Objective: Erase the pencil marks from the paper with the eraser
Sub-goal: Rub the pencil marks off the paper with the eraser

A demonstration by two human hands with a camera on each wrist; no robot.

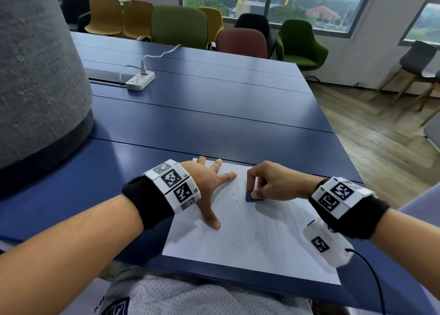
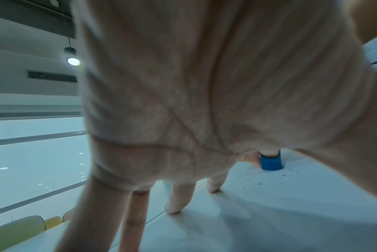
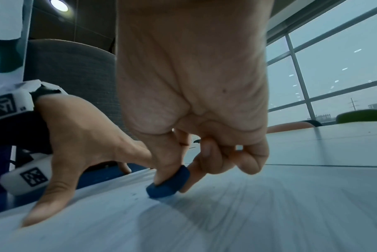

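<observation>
Your left hand [image 1: 204,183] lies flat with fingers spread, pressing the one sheet of paper [image 1: 250,238] on the blue table [image 1: 214,114]. Your right hand [image 1: 273,181], fingers curled, pinches the single blue eraser [image 1: 252,197] against the sheet's far part, among dark crumbs [image 1: 234,193].

One sheet of paper [image 1: 250,238] on the table [image 1: 214,114], and just the one blue eraser [image 1: 252,197] on it. Two hands at work: left hand [image 1: 204,183], right hand [image 1: 273,183]. Each wrist wears one marker band, so two bands: one here [image 1: 173,186], one there [image 1: 340,195]. One white power strip [image 1: 140,80] further up the table, one cable plugged into it. Chairs along the far side: two yellow [image 1: 104,15], two green [image 1: 178,26], one reddish-brown [image 1: 241,43], two black that I can make out. Eraser crumbs: too many and too small to count.
</observation>
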